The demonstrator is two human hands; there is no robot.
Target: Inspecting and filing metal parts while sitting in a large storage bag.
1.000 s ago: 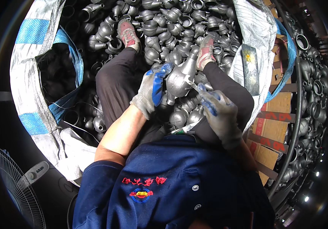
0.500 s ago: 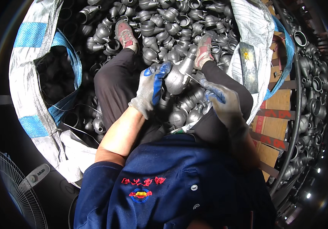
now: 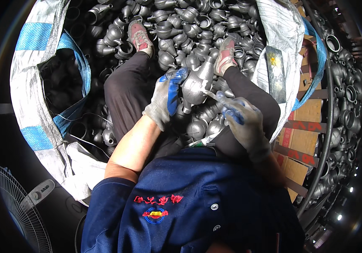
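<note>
Left hand (image 3: pixel 164 101) grips casting (image 3: pixel 195 84), neck up-right

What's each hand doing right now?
Left hand: closed around a grey metal casting.
Right hand: closed on a thin tool whose tip meets the casting.

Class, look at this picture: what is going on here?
A person in a blue shirt sits among a heap of grey metal castings. The gloved left hand holds one bulb-shaped casting up over the lap. The gloved right hand holds a thin tool whose tip touches that casting. White and blue sacks lie on both sides, and a fan stands at lower left.
</note>
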